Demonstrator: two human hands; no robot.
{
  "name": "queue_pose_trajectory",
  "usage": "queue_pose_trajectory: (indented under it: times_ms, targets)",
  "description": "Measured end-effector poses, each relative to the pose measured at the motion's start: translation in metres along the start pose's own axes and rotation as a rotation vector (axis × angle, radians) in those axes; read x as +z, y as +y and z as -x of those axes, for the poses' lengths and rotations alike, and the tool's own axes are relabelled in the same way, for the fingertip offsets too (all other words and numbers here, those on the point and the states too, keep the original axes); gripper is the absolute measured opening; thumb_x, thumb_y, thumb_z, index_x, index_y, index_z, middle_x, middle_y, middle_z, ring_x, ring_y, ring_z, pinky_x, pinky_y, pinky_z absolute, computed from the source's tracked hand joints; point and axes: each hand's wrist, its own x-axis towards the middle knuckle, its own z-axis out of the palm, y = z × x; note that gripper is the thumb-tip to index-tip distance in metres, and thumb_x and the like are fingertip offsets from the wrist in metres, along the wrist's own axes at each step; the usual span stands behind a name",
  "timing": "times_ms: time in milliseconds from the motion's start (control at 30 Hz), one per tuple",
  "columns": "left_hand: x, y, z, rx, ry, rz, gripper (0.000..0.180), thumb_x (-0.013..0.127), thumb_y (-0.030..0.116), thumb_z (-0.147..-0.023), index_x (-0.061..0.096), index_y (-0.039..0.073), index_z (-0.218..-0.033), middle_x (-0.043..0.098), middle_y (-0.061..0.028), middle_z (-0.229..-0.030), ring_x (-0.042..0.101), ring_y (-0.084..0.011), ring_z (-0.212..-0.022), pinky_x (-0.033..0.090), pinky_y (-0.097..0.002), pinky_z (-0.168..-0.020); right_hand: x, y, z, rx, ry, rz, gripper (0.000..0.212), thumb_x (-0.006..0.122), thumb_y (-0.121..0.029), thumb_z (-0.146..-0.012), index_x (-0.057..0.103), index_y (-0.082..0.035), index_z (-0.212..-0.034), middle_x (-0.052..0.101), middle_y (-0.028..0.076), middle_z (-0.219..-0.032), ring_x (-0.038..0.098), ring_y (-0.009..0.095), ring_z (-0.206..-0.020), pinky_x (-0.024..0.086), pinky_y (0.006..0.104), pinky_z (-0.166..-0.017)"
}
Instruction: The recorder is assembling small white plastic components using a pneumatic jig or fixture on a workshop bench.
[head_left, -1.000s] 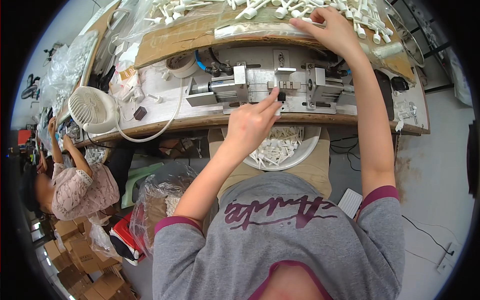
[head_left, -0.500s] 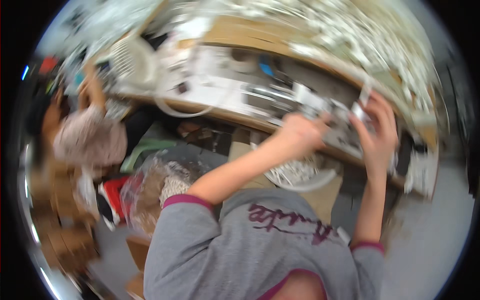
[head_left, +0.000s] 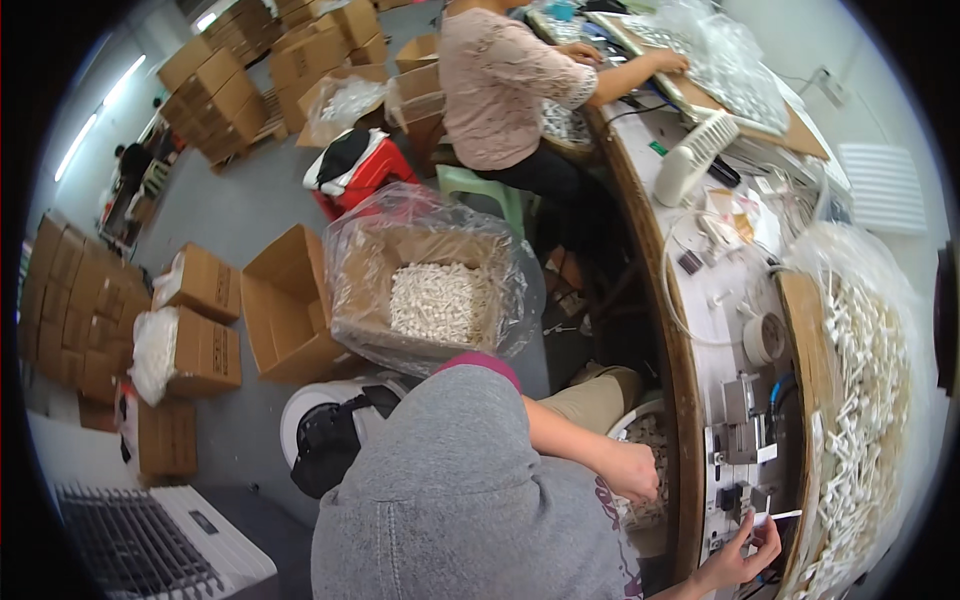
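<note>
My left hand [head_left: 632, 473] is over a white tub [head_left: 622, 428] of small pale parts beside the bench edge. Its fingers are curled closed, and whatever they may hold is hidden. At the bench, my right hand [head_left: 742, 558] pinches a small white plastic piece [head_left: 785, 515] between thumb and fingers. Close beside that hand stands a small metal fixture [head_left: 745, 440] with dark fittings, mounted on the white bench top [head_left: 715, 375].
White plastic parts [head_left: 850, 430] lie heaped on plastic along the bench's far side. A white desk fan [head_left: 697, 158] stands farther along, near a seated co-worker [head_left: 500, 90]. Behind me are a plastic-lined carton [head_left: 360, 290] of white pieces and an open carton [head_left: 285, 300].
The view has swung left, bringing the cartons and floor into sight. My left hand has left the fixture for the tub; my right hand still holds a white piece.
</note>
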Motion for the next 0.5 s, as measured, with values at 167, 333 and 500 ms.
queue_pose_trajectory:
  times_ms: [167, 333, 500]
  targets:
    - [0.043, -0.029, 0.039, -0.214, -0.133, -0.063, 0.019, 0.068, 0.022, -0.075, 0.067, 0.010, -0.090, 0.068, -0.0081, -0.082, 0.068, -0.0304, -0.076, 0.052, -0.0457, -0.065, 0.017, -0.018, -0.008, 0.033, -0.012, -0.149, 0.023, 0.075, -0.006, -0.087, 0.067, 0.002, -0.106, 0.061, 0.006, -0.097, 0.058, 0.015, -0.080, 0.048, 0.0300, -0.069]
    - [0.128, -0.064, 0.073, -0.040, -0.197, -0.308, 0.013, 0.065, 0.021, -0.073, 0.068, 0.011, -0.080, 0.069, -0.0068, -0.076, 0.068, -0.0280, -0.077, 0.051, -0.0443, -0.068, 0.017, -0.031, -0.003, -0.044, 0.046, -0.016, 0.026, 0.080, -0.018, -0.086, 0.071, -0.008, -0.108, 0.067, 0.012, -0.103, 0.066, 0.023, -0.074, 0.057, 0.0326, -0.063]
    - [0.198, -0.080, 0.076, -0.025, -0.097, -0.290, 0.012, 0.064, 0.023, -0.072, 0.069, 0.013, -0.066, 0.067, -0.0064, -0.071, 0.068, -0.0282, -0.075, 0.050, -0.0444, -0.066, 0.037, -0.032, 0.004, -0.181, 0.074, -0.124, 0.025, 0.079, -0.019, -0.087, 0.070, -0.004, -0.105, 0.063, 0.008, -0.096, 0.062, 0.019, -0.070, 0.051, 0.0306, -0.057]
